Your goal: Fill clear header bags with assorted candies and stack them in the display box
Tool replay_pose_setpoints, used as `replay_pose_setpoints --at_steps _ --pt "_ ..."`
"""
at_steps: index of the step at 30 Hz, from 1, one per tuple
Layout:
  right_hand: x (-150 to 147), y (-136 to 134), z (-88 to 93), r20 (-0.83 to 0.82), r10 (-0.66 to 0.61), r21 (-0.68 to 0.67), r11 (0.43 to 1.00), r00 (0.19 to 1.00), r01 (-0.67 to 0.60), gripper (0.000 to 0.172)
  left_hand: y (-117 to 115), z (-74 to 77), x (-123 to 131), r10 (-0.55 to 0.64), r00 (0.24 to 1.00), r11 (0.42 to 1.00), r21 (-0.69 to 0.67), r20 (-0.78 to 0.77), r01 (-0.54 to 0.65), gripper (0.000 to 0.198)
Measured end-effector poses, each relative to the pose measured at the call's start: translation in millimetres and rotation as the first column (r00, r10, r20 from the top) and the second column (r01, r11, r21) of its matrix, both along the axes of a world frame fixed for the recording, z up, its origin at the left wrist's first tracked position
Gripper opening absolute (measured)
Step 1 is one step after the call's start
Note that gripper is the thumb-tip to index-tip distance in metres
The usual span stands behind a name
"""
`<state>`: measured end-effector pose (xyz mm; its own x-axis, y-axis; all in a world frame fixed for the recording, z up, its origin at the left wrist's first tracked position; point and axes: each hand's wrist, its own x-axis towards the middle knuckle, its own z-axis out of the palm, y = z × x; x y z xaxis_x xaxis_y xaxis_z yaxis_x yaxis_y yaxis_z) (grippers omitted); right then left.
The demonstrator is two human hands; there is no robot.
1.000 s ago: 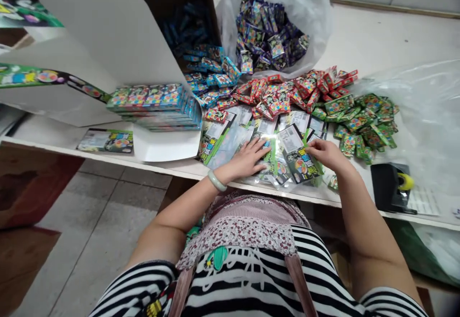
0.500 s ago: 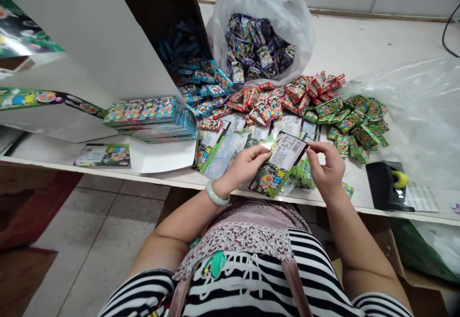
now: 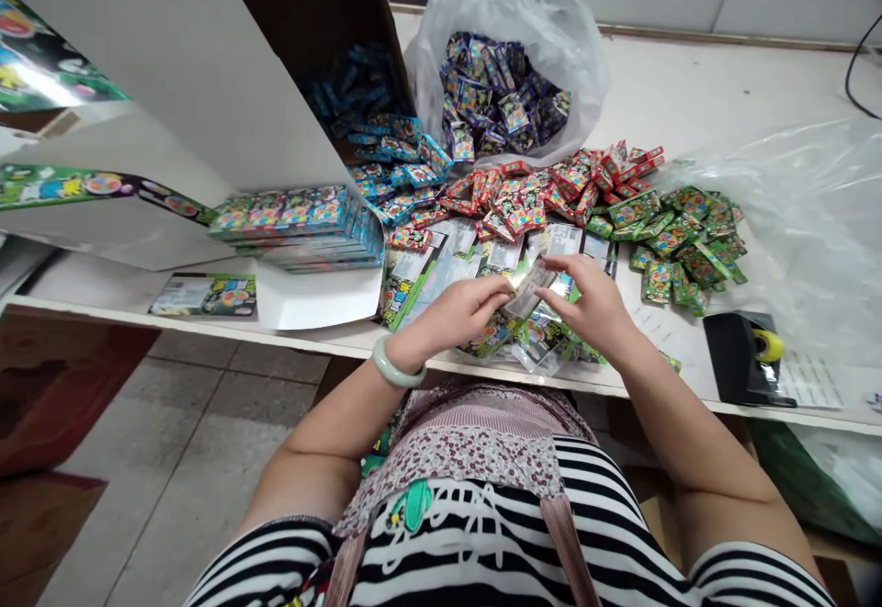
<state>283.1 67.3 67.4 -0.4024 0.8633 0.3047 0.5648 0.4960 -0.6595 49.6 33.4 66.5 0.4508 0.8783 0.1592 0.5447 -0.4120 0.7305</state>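
My left hand [image 3: 460,313] and my right hand [image 3: 585,302] meet over the table's front edge, each pinching an end of one flat printed packet [image 3: 529,288] held tilted between them. Under them lies a spread of similar flat packets [image 3: 441,269] with white labels and green print. Behind that spread sit loose small boxes: red ones [image 3: 530,189] in the middle, green ones [image 3: 682,230] to the right, blue ones [image 3: 396,157] to the left.
A clear plastic bag [image 3: 544,28] of purple small boxes stands at the back. A stack of filled blue display trays [image 3: 296,221] rests left of the packets beside a white cardboard box [image 3: 207,84]. A black tape dispenser [image 3: 744,354] sits at the right, near loose plastic sheeting [image 3: 813,221].
Both hands lay on the packets on the table, then lifted one packet by its top corners. Now the hands have come closer together and the packet is tilted nearly edge-on.
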Motion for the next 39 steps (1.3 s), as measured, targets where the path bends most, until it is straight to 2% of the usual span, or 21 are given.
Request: replay_pose_setpoints --at_steps 3,7,9,11,13,14,15,17,20,23,25,27,28,29,31,32,33,34,36,37,39 --pt "-5.1 -1.0 -10.4 -0.018 -0.029 0.059 0.998 0.999 0.030 0.035 0.2 -3.3 0.8 -0.033 0.999 0.999 -0.033 0.030 0.034 0.020" --pt "-10.0 -3.4 -16.1 -0.124 -0.049 -0.109 0.993 0.991 0.036 0.027 -3.5 -5.5 -2.5 -0.016 1.000 1.000 -0.017 -0.017 0.015 0.022" --pt "-9.1 -3.5 -12.3 -0.233 -0.071 -0.258 0.966 0.970 0.009 0.029 -5.6 -5.0 -6.5 0.024 0.999 0.999 0.022 -0.048 -0.023 0.023" --pt "-6.2 -1.6 -6.1 -0.357 -0.020 -0.444 0.883 0.934 -0.151 0.033 -7.1 -3.9 -10.6 0.056 0.996 0.996 0.077 -0.073 -0.051 0.023" --pt "-2.7 1.9 -0.7 -0.436 0.070 -0.583 0.738 0.897 -0.341 0.039 -7.8 -3.1 -13.0 0.007 0.994 0.992 0.129 -0.110 0.007 0.024" --pt "-1.2 3.9 0.7 -0.444 0.108 -0.621 0.679 0.890 -0.392 0.041 -8.1 -3.0 -13.1 -0.030 0.990 0.986 0.156 -0.135 0.051 0.025" --pt "-0.1 5.6 1.1 -0.435 0.129 -0.641 0.651 0.891 -0.407 0.041 -8.4 -3.0 -12.4 -0.055 0.986 0.979 0.188 -0.160 0.085 0.027" --pt "0.8 7.7 -0.5 -0.412 0.119 -0.633 0.676 0.903 -0.378 0.040 -9.4 -3.3 -9.0 -0.029 0.978 0.960 0.266 -0.209 0.085 0.029" --pt "-0.6 8.3 -4.6 -0.445 0.059 -0.567 0.754 0.894 -0.331 0.036 -11.5 -4.1 -2.6 0.125 0.954 0.927 0.375 -0.272 -0.014 0.035" --pt "-4.8 8.9 -4.3 -0.460 0.092 -0.524 0.775 0.883 -0.353 0.036 -11.6 -7.5 -1.5 0.154 0.945 0.930 0.367 -0.289 -0.039 0.037" --pt "-8.3 8.4 -1.1 -0.412 0.138 -0.470 0.815 0.901 -0.340 0.037 -10.0 -11.7 -5.2 0.137 0.964 0.943 0.327 -0.230 -0.056 0.036" --pt "-11.8 4.6 1.9 -0.321 0.099 -0.327 0.922 0.942 -0.209 0.035 -8.2 -16.6 -10.9 0.170 0.979 0.952 0.274 -0.108 -0.135 0.034" --pt "-13.4 1.0 2.1 -0.283 0.021 -0.222 0.971 0.959 -0.087 0.035 -7.5 -19.0 -13.8 0.220 0.975 0.949 0.240 -0.032 -0.206 0.033" --pt "-15.2 -3.7 0.8 -0.265 -0.082 -0.120 0.991 0.961 0.052 0.038 -7.2 -21.2 -16.4 0.282 0.958 0.938 0.195 0.048 -0.286 0.033" --pt "-19.9 -15.1 -6.8 -0.286 -0.226 -0.045 0.974 0.931 0.223 0.057 -7.4 -25.1 -19.1 0.401 0.896 0.905 0.068 0.192 -0.419 0.033" --pt "-23.1 -20.7 -12.8 -0.308 -0.219 -0.102 0.975 0.926 0.197 0.066 -7.6 -26.9 -18.8 0.439 0.862 0.891 -0.001 0.252 -0.454 0.033" --pt "-26.8 -25.6 -19.6 -0.338 -0.167 -0.209 0.973 0.926 0.099 0.070 -7.5 -28.7 -17.3 0.461 0.833 0.883 -0.069 0.306 -0.464 0.034" --pt "-30.8 -29.4 -26.5 -0.382 -0.102 -0.329 0.944 0.919 -0.032 0.068 -7.1 -30.7 -14.8 0.470 0.807 0.881 -0.137 0.357 -0.453 0.035" --pt "-38.3 -32.8 -38.7 -0.483 -0.055 -0.503 0.835 0.874 -0.225 0.052 -4.7 -35.0 -7.7 0.474 0.750 0.880 -0.287 0.461 -0.379 0.035" --pt "-40.8 -32.3 -43.3 -0.512 -0.084 -0.547 0.799 0.855 -0.250 0.044 -3.1 -37.4 -4.0 0.477 0.714 0.873 -0.368 0.512 -0.319 0.035" --pt "-42.1 -28.4 -49.1 -0.518 -0.171 -0.586 0.785 0.838 -0.202 0.036 -0.5 -42.3 1.9 0.489 0.630 0.847 -0.500 0.603 -0.178 0.038"
